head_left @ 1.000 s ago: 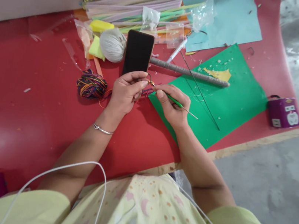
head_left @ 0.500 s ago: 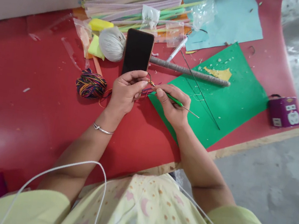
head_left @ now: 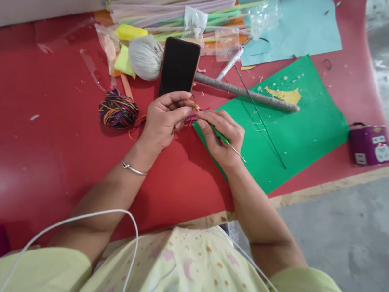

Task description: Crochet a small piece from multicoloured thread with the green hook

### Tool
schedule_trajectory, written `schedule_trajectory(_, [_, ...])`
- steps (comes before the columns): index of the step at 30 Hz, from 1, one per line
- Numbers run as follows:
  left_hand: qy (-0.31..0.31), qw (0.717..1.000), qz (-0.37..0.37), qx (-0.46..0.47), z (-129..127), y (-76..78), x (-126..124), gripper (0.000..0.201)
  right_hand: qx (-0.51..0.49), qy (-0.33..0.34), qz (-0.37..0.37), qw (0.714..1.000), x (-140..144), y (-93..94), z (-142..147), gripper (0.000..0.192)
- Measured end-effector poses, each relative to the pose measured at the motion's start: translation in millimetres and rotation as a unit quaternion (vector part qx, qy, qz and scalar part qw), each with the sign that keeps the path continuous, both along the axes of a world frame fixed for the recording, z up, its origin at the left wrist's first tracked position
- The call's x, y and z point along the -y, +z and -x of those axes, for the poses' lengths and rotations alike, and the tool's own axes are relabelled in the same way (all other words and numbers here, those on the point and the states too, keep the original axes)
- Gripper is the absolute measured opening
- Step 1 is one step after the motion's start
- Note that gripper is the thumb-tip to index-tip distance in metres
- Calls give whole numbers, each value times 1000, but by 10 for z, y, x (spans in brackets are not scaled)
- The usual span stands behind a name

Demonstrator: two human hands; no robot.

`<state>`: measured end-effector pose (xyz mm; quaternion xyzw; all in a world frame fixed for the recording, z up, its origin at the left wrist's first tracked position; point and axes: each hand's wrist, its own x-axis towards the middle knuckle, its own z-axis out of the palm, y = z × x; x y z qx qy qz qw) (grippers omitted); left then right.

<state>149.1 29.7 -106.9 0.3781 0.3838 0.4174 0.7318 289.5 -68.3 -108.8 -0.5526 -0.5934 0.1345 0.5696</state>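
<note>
Both hands meet over the red mat. Left hand pinched closed on a small multicoloured yarn piece, just in front of the phone. Right hand curled closed round a green-handled crochet hook, tip at the yarn. Yarn ball lies just left. Risk: hook tip could slip the loop if the pinch slackens; strand may snag.

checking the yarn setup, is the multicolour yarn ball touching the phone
Apart. The head view shows bare red mat between the multicolour yarn ball and the phone.
</note>
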Motion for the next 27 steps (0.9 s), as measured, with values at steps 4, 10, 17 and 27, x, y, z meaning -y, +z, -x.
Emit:
schedule_trajectory(4, [1, 1000, -5, -11, -3, -5, -1, 32, -4, 6, 7, 1000, 0, 5, -3, 19])
schedule_trajectory(10, [4, 1000, -15, -13, -6, -10, 2, 31, -19, 12, -15, 1000, -9, -7, -1, 17])
schedule_trajectory(17, [0, 1000, -12, -16, -4, -10, -1, 32, -7, 11, -1, 1000, -3, 10, -7, 18])
schedule_trajectory(27, [-8, 1000, -14, -25, 7, -8, 1, 32, -13, 14, 9, 1000, -2, -20, 0, 20])
